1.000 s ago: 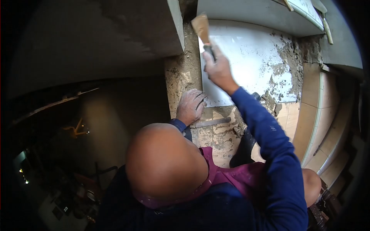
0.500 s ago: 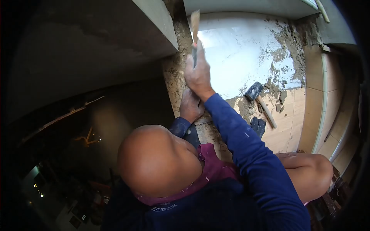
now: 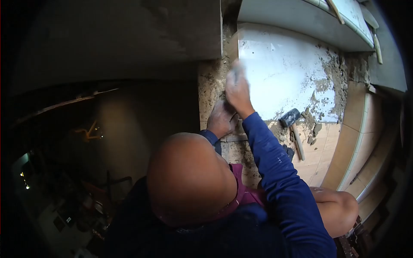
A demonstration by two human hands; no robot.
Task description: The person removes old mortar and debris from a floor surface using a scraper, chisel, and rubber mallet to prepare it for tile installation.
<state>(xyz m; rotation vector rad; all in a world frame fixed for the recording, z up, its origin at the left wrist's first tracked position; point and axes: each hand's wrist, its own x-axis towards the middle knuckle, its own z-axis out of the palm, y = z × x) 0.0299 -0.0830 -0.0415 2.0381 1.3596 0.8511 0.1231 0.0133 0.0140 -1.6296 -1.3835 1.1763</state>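
Observation:
My right hand is closed around a brush with pale bristles, smeared by motion. It works along the left edge of a white slab that is spotted with wet mortar. My left hand, dusty, sits just below the right wrist at the mortar-covered edge; its fingers are mostly hidden. A rubber mallet with a dark head and wooden handle lies at the slab's lower edge, right of my hands.
Mortar clumps lie around the mallet on tan tiles. A dark glove-like item is near the mallet's handle. Tiled steps run down the right side. A trowel rests on the upper ledge. A grey wall stands at left.
The view has shifted, so the slab and mallet sit lower in it. My right hand has drawn the brush down towards me along the slab's edge; my left hand stays beneath it.

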